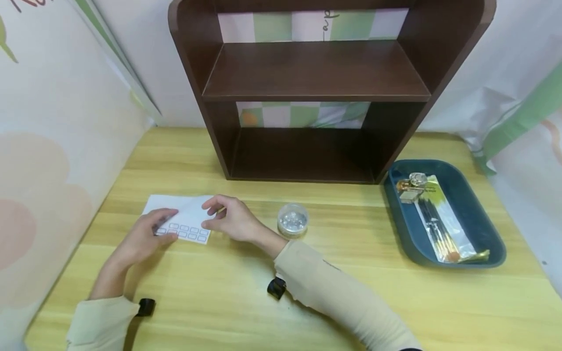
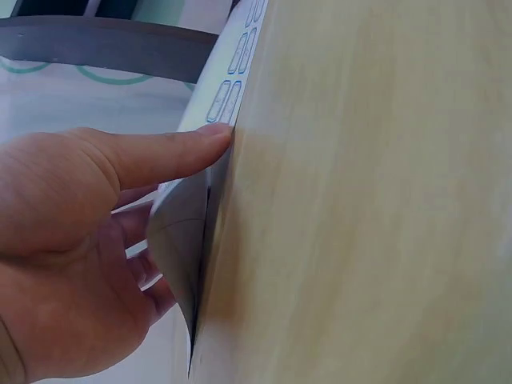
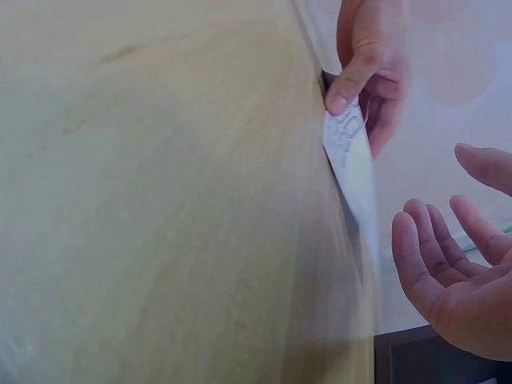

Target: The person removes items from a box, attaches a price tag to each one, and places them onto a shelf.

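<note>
my left hand has the label sheet by its near left corner: thumb on top, other fingers curled under, corner lifted off the wooden table. the left wrist view shows the thumb tip pressing right beside the row of blue-outlined stickers. the rest of the sheet lies flat, left of centre, in front of the brown shelf unit.

my right hand is at the sheet's right edge, fingers loosely spread, holding nothing. the right wrist view shows an open palm near the sheet's edge, apart from it as far as i can tell.

risks:
- grip is one corner only. thin sheet, so pulling up harder likely creases it or it slips out.
- thumb is close to the sticker row. any slide could lift or smudge one.
- the small round clear jar of silvery bits sits just beside my right wrist. a sideways sweep of the forearm could knock it over. can't tell if the lid is tight.
- dark blue tray with the packaged brushes is well apart. no concern.
</note>
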Demonstrator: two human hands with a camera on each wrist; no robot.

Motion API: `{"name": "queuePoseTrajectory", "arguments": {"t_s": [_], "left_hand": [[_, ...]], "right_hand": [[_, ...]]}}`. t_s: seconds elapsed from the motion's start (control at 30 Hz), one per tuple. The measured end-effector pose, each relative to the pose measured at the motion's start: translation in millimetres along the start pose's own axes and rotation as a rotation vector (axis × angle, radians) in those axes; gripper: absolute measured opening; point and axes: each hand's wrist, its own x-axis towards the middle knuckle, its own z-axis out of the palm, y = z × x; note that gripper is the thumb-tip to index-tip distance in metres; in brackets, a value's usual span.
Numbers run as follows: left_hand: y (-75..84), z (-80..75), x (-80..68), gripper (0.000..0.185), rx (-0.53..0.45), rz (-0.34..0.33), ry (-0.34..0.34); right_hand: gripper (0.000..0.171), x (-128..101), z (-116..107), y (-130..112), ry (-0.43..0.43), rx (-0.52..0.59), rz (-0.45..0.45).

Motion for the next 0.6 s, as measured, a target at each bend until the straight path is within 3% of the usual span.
{"name": "queuePoseTrajectory", "arguments": {"t_s": [0.2,0.4,0.6], "left_hand": [[8.1,-3.6,-1.3,0.059,-0.028,-0.064,-0.019],[11.2,0.9,-0.3,0.056,-0.090,-0.013,0.016],[18.1,2.6,1.1,0.053,-0.092,0.006,0.075]], "right_hand": [[0.033,5,6,1,0.015,-0.029,-0.023],[0.030,8,13,1,0.054,-0.092,-0.100],[0.029,11,13,-2,0.146,-0.226,-0.144]]}}
